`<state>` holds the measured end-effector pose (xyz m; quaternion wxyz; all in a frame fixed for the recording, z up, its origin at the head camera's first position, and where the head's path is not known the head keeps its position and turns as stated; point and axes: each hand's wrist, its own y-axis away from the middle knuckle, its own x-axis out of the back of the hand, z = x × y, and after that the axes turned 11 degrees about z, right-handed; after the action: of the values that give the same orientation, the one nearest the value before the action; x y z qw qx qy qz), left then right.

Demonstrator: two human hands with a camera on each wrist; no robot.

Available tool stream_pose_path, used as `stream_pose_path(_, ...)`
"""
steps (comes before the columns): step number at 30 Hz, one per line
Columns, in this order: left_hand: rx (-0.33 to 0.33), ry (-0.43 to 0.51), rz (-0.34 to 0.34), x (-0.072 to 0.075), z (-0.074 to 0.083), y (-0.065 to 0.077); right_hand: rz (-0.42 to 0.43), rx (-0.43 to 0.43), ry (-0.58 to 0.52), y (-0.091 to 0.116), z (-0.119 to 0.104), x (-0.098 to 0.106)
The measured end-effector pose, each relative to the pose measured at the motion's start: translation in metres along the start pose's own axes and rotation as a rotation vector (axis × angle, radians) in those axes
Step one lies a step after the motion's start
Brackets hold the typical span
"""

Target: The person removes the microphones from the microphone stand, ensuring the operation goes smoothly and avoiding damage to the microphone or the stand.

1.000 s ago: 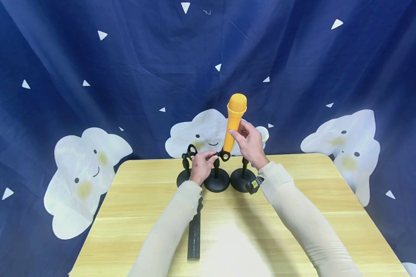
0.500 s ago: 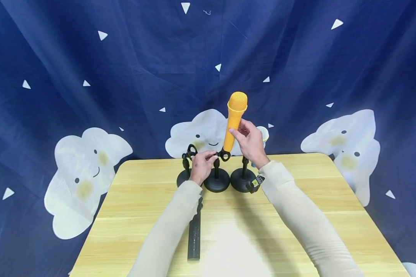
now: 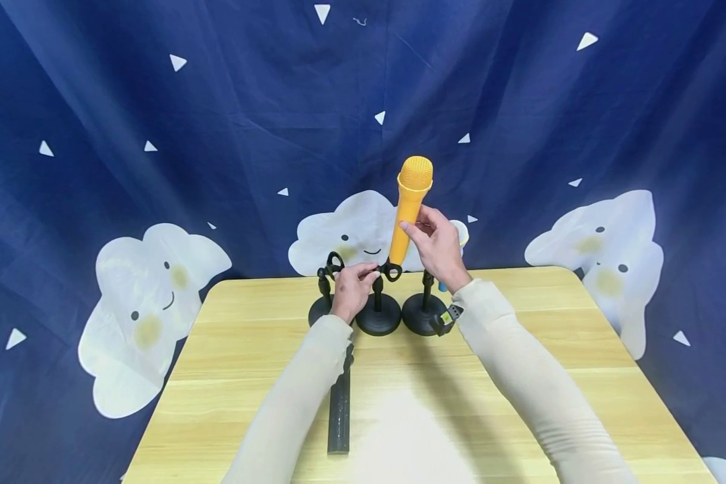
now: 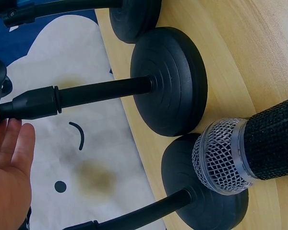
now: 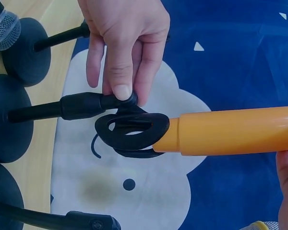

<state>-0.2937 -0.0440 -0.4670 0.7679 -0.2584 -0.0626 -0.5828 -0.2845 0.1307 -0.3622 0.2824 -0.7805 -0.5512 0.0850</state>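
My right hand point(image 3: 438, 250) holds a yellow microphone point(image 3: 407, 218) by its handle, head up and slightly tilted. The thin lower end of the microphone sits at the ring-shaped black clip point(image 5: 156, 128) of the middle microphone stand point(image 3: 378, 316), overlapping the ring in the right wrist view. With thumb and fingertips, my left hand point(image 3: 352, 289) pinches the joint point(image 5: 127, 99) just below that clip. In the left wrist view the stand's round base point(image 4: 170, 81) stands on the table, and only part of the left hand shows at the edge.
Two more black stands flank it: a left one point(image 3: 319, 309) with a bare clip and a right one point(image 3: 422, 314). A black microphone point(image 3: 339, 417) with a silver grille lies on the wooden table point(image 3: 248, 376). Behind my right hand shows a white-headed microphone point(image 3: 461, 232); a blue curtain point(image 3: 248, 134) hangs behind.
The yellow microphone and my right hand have risen slightly. My left hand keeps its place on the stand's joint.
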Motion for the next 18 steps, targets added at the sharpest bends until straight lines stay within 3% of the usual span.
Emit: stream_pose_path(18, -0.006, 0.009, -0.006, 0.0017, 0.0022, 0.001, 0.002, -0.005, -0.055, -0.0002, -0.0058, 0.0038)
